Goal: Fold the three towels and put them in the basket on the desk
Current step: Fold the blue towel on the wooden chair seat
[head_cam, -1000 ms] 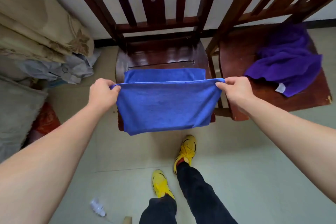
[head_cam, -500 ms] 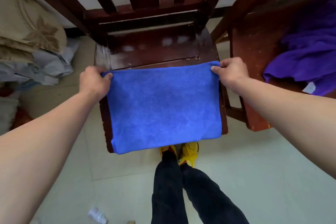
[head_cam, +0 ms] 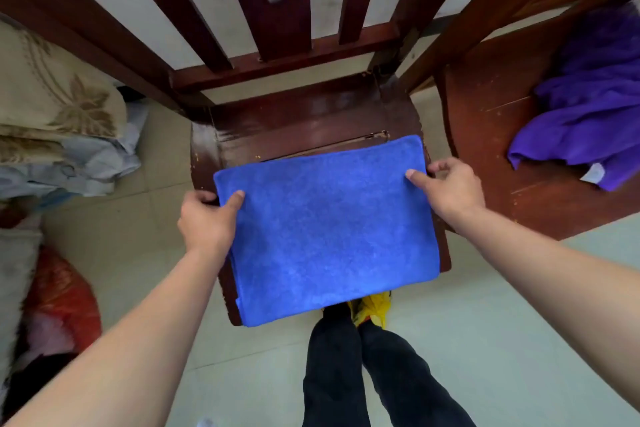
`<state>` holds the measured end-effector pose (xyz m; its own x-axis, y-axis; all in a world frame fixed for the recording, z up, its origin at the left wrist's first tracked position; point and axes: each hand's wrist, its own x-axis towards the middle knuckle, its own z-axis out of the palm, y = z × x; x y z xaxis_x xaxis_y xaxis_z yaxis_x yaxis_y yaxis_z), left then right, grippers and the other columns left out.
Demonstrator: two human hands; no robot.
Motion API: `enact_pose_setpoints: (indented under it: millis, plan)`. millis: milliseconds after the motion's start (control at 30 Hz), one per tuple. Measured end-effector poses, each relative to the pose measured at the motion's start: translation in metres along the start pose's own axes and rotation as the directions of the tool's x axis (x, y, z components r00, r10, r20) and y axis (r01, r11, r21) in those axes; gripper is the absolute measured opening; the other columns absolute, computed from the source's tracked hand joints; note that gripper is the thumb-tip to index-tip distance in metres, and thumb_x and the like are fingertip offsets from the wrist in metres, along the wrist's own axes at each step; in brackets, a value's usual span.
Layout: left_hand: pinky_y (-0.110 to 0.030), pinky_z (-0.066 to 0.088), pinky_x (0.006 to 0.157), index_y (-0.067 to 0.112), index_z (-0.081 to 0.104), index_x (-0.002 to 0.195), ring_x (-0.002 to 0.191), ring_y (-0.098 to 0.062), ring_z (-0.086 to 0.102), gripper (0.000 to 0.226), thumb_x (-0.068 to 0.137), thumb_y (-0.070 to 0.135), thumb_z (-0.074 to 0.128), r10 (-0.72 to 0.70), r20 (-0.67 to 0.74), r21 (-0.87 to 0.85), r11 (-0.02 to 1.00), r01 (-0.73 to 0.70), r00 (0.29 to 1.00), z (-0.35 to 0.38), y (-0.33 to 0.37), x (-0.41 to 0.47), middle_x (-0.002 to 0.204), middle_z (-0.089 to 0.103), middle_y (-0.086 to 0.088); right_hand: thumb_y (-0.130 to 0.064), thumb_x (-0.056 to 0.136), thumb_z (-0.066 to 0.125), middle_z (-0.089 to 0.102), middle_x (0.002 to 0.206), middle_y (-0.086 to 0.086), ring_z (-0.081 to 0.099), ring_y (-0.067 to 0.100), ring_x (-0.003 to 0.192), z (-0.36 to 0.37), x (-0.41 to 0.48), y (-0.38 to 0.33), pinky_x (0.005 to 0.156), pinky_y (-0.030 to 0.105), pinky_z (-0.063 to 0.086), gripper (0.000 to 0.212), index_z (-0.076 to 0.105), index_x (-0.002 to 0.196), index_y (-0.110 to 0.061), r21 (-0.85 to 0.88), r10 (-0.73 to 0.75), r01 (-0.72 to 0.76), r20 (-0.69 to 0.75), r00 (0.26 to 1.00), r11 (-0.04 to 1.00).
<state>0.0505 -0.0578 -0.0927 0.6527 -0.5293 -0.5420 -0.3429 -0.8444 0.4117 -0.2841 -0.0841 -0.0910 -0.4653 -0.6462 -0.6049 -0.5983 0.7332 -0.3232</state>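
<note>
A folded blue towel (head_cam: 329,229) lies flat on the seat of a dark wooden chair (head_cam: 298,121), its near edge hanging over the seat's front. My left hand (head_cam: 207,218) pinches the towel's left edge, thumb on top and fingers underneath. My right hand (head_cam: 446,191) pinches the right edge the same way, near the far corner. A crumpled purple towel (head_cam: 588,104) lies on a second wooden chair (head_cam: 491,135) at the right. No basket or desk is in view.
Stacked beige patterned bedding (head_cam: 52,107) and grey cloth (head_cam: 83,163) sit at the left, with a red bag (head_cam: 62,302) on the floor below. My legs (head_cam: 363,374) and yellow shoes stand right in front of the chair on the pale tiled floor.
The blue towel, held up by its top corners a second ago, has come down flat onto the chair seat. Both hands slid from the far corners to the side edges.
</note>
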Motion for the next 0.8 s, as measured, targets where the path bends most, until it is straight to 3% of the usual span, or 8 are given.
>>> enact_pose_setpoints:
  millis: [167,333,500,567,633,667,733,800]
  plan:
    - [-0.034,0.046,0.068,0.008,0.055,0.093,0.063,-0.021,0.055,0.036,0.073,0.020,0.082,-0.130,0.146,-0.145,0.978,0.151,0.981,-0.008,-0.048,-0.046,0.071,0.058,-0.004,-0.045,0.071,0.079,0.069,0.075,-0.005,0.068,0.026,0.086,0.000,-0.044,0.062,0.078,0.039,0.053,0.031,0.062,0.086,-0.024,0.085,0.101,-0.105,0.052,0.994,0.991]
    - [-0.033,0.047,0.066,0.005,0.058,0.101,0.065,-0.021,0.056,0.036,0.076,0.018,0.080,-0.185,0.200,-0.136,0.967,0.214,0.962,-0.014,-0.081,-0.079,0.072,0.058,-0.006,-0.039,0.075,0.078,0.069,0.080,-0.004,0.069,0.021,0.084,0.002,-0.072,0.092,0.076,0.035,0.053,0.033,0.064,0.099,-0.020,0.052,0.087,-0.090,0.065,0.994,0.995]
    - [-0.035,0.049,0.077,0.010,0.059,0.106,0.072,-0.020,0.057,0.046,0.071,0.027,0.083,-0.049,0.061,-0.153,0.987,0.057,0.997,-0.010,-0.035,-0.035,0.072,0.059,0.004,-0.045,0.078,0.073,0.069,0.093,-0.005,0.065,0.016,0.093,0.003,-0.034,0.039,0.085,0.035,0.050,0.040,0.064,0.110,-0.022,0.058,-0.082,0.086,-0.067,0.994,0.995]
    - [-0.036,0.051,0.076,0.015,0.058,0.099,0.078,-0.020,0.060,0.048,0.064,0.030,0.087,-0.074,0.102,-0.220,0.971,0.095,0.992,-0.005,-0.010,-0.008,0.084,0.064,-0.002,-0.045,0.075,0.077,0.069,0.096,-0.002,0.063,0.019,0.094,0.003,-0.012,0.005,0.085,0.036,0.051,0.041,0.066,0.105,-0.019,0.074,-0.058,0.062,-0.048,0.997,0.995]
    - [-0.031,0.054,0.065,0.015,0.057,0.085,0.078,-0.021,0.063,0.037,0.064,0.019,0.087,-0.111,0.203,-0.257,0.953,0.162,0.973,0.000,0.009,0.007,0.088,0.065,-0.006,-0.036,0.071,0.082,0.065,0.079,-0.001,0.063,0.020,0.076,0.007,0.005,-0.020,0.068,0.033,0.053,0.027,0.063,0.075,-0.018,0.147,-0.005,0.000,0.035,0.999,0.989]
    - [-0.024,0.054,0.055,0.014,0.057,0.078,0.073,-0.020,0.064,0.029,0.067,0.012,0.084,-0.109,0.259,-0.249,0.952,0.176,0.960,0.001,0.015,0.009,0.085,0.065,-0.006,-0.031,0.070,0.084,0.062,0.070,-0.001,0.061,0.019,0.068,0.009,0.009,-0.029,0.060,0.031,0.051,0.029,0.059,0.065,-0.015,0.177,0.014,-0.030,0.089,0.996,0.984]
    - [-0.018,0.049,0.043,0.014,0.061,0.072,0.066,-0.015,0.063,0.020,0.073,0.002,0.077,-0.092,0.330,-0.218,0.961,0.170,0.939,0.000,0.024,0.008,0.079,0.065,-0.003,-0.026,0.067,0.084,0.068,0.074,0.002,0.067,0.020,0.070,0.010,0.016,-0.038,0.065,0.035,0.058,0.024,0.066,0.070,-0.009,0.199,0.045,-0.074,0.148,0.988,0.977]
    - [-0.018,0.049,0.044,0.015,0.064,0.075,0.066,-0.014,0.064,0.018,0.075,-0.001,0.074,-0.063,0.341,-0.252,0.955,0.156,0.938,-0.004,0.029,0.010,0.079,0.067,-0.002,-0.025,0.067,0.081,0.073,0.083,0.005,0.071,0.025,0.078,0.006,0.020,-0.043,0.076,0.044,0.060,0.022,0.072,0.079,-0.009,0.233,0.039,-0.072,0.145,0.989,0.970]
